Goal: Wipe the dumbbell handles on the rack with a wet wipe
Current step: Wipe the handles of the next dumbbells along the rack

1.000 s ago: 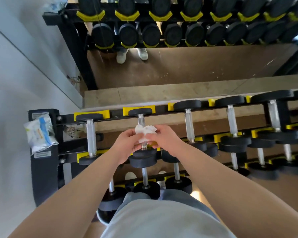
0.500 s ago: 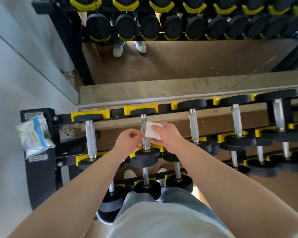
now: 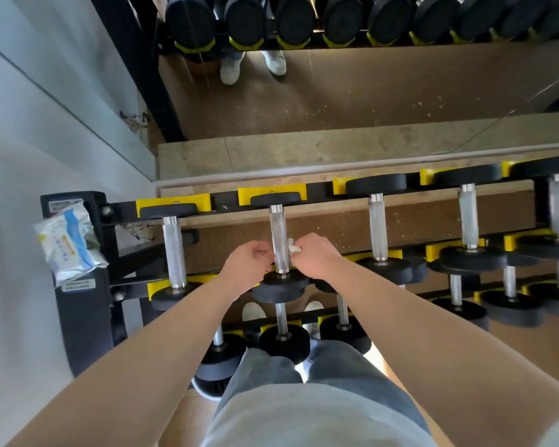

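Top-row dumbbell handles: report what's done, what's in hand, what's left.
Done: nothing tells; no handle looks visibly wiped. In hand: right hand pinches the crumpled white wet wipe against the second knurled steel handle from the left, left hand beside it. Left: likely the steel handles to its right and the lower rows.

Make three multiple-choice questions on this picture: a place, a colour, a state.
1. Where is the wipe pack? A on the floor; B on the rack's left end; C in a hand.
2. What colour are the cradles? A red; B yellow; C green.
3. How is the wet wipe? A spread flat; B in the pack; C bunched in the right hand.
Key: B, it rests on the black frame there; B, all show yellow; C, fingers pinch it beside a handle.
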